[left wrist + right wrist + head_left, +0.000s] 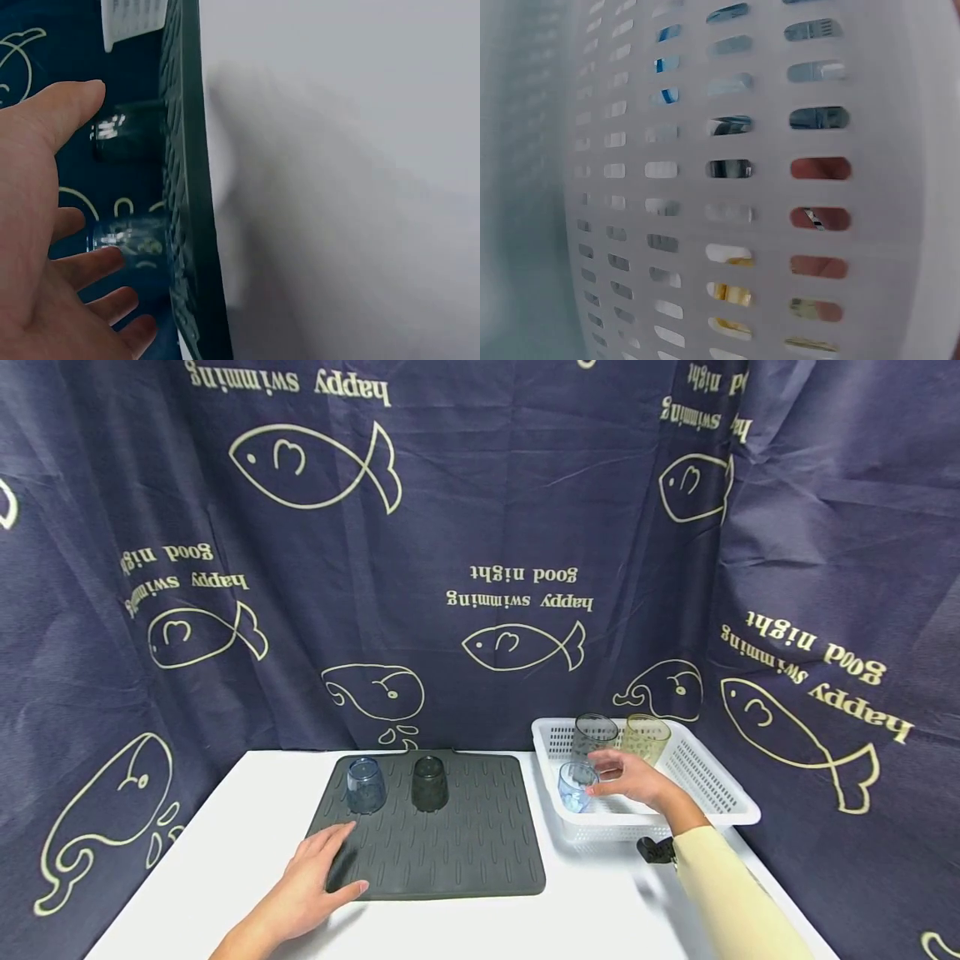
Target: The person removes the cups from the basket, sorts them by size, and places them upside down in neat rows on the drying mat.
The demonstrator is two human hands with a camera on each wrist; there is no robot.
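Note:
In the head view, my right hand reaches over the white basket, fingers and thumb parted. Its thumb overlaps the right side of a light blue glass, and the fingers are at the far side of its rim. Behind it in the basket stand a grey glass and a yellowish glass. My left hand is at the front left of the dark drying mat, fingers spread and holding nothing. On the mat are a blue glass and a black glass, both upside down.
The white perforated basket stands right of the mat on a white table. Its slotted wall fills the right wrist view. A dark blue curtain with fish drawings hangs behind and on both sides.

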